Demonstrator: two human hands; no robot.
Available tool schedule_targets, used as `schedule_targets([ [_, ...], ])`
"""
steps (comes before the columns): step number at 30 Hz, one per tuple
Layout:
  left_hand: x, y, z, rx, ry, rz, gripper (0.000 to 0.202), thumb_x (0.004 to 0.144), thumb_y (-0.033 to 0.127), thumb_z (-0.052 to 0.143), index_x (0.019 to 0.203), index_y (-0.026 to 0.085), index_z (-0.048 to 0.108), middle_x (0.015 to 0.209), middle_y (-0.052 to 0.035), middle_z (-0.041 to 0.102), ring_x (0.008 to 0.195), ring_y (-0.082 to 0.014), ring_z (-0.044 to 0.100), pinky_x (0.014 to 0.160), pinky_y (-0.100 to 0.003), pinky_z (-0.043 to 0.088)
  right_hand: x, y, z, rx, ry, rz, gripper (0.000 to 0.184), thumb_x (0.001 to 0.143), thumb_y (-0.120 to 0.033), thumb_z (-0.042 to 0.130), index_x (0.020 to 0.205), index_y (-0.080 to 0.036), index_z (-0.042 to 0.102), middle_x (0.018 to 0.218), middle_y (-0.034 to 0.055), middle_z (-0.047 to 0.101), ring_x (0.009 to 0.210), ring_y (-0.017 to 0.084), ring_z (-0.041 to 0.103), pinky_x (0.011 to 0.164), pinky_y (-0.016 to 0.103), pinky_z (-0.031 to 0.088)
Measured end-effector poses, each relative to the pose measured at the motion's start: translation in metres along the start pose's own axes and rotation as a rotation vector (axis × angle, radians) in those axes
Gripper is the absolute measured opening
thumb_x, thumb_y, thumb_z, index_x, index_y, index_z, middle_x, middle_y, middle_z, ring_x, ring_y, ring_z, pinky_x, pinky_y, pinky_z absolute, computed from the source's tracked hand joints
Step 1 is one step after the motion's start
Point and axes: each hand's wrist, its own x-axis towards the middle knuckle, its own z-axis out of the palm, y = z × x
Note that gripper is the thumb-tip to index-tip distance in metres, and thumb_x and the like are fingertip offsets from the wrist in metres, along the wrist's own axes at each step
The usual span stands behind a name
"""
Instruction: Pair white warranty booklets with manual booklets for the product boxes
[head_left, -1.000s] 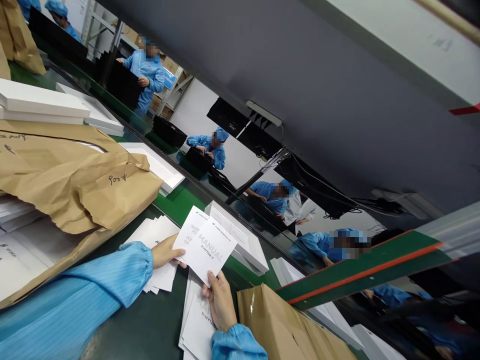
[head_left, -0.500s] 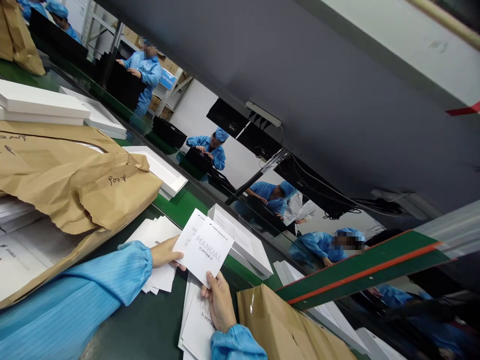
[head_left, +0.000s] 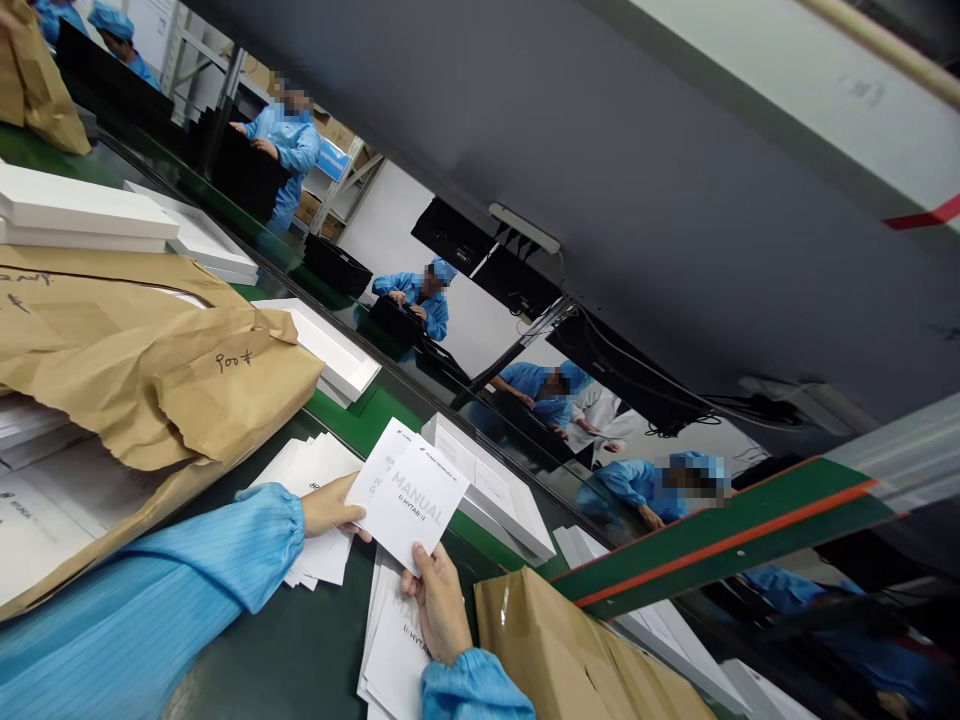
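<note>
In front of me, two white printed booklets overlap. My left hand (head_left: 335, 508) pinches the left edge of the rear booklet (head_left: 377, 467), whose grey lettering is partly covered. The front one is a manual (head_left: 427, 490) marked "MANUAL" and "HYTAB", and my right hand (head_left: 441, 598) grips its lower corner between thumb and fingers. Below my left hand lies a fanned pile of white booklets (head_left: 324, 560). Another stack of manuals (head_left: 394, 640) sits under my right hand, which hides part of it.
A torn brown paper package (head_left: 247, 400) of printed papers lies left; a brown carton (head_left: 570, 640) stands right. White box trays (head_left: 491, 480) rest on the green conveyor belt (head_left: 375, 410) beyond. A green post (head_left: 720, 535) crosses at right. Co-workers in blue (head_left: 281, 140) work opposite.
The white trays on the belt have shifted slightly right and toward me. My hands and the two booklets have hardly moved.
</note>
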Motion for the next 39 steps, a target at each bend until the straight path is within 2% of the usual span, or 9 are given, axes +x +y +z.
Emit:
schedule_targets([
  [15,0.0020,-0.0031,0.0004,-0.016,0.014,0.001,0.054,0.062,0.015,0.049,0.112,0.017,0.029,0.093,-0.0079,0.057,0.061,-0.0136,0.059,0.050,-0.020,0.039,-0.0012,-0.0013,0.0014,-0.003,0.012,-0.010,0.028,0.068,-0.037,0.053,0.086,-0.016,0.049,0.045,-0.0057,0.045,0.039,0.007,0.037,0.038,0.018,0.029],
  [19,0.0004,-0.0001,0.0021,-0.012,0.018,-0.023,0.048,0.063,0.015,0.047,0.108,0.014,0.031,0.074,-0.0052,0.062,0.054,-0.0126,0.058,0.045,-0.018,0.036,-0.0010,-0.0014,0.0022,-0.008,0.012,-0.015,0.026,0.066,-0.038,0.054,0.080,-0.017,0.050,0.051,-0.0040,0.049,0.039,0.006,0.038,0.037,0.018,0.030],
  [23,-0.0004,0.0002,0.0027,0.017,0.001,-0.033,0.037,0.065,0.016,0.044,0.101,0.011,0.034,0.054,-0.0025,0.060,0.044,-0.0113,0.056,0.039,-0.016,0.031,-0.0017,-0.0018,0.0027,-0.012,0.000,-0.019,0.025,0.067,-0.040,0.052,0.077,-0.017,0.050,0.053,-0.0026,0.050,0.039,0.006,0.039,0.037,0.019,0.030],
  [32,0.0011,-0.0046,0.0015,0.002,-0.013,-0.007,0.039,0.065,0.022,0.048,0.100,0.012,0.033,0.054,-0.0029,0.061,0.043,-0.0115,0.055,0.039,-0.017,0.030,-0.0016,-0.0012,0.0025,-0.007,-0.007,-0.020,0.026,0.067,-0.040,0.052,0.080,-0.017,0.050,0.052,-0.0029,0.050,0.039,0.007,0.039,0.038,0.019,0.031],
  [39,0.0017,-0.0040,0.0017,0.017,-0.009,-0.008,0.041,0.066,0.019,0.047,0.103,0.011,0.032,0.054,-0.0025,0.060,0.043,-0.0110,0.055,0.039,-0.017,0.029,-0.0025,-0.0013,0.0026,-0.001,-0.002,-0.022,0.026,0.067,-0.039,0.052,0.081,-0.017,0.049,0.053,-0.0031,0.049,0.039,0.007,0.039,0.038,0.020,0.031],
])
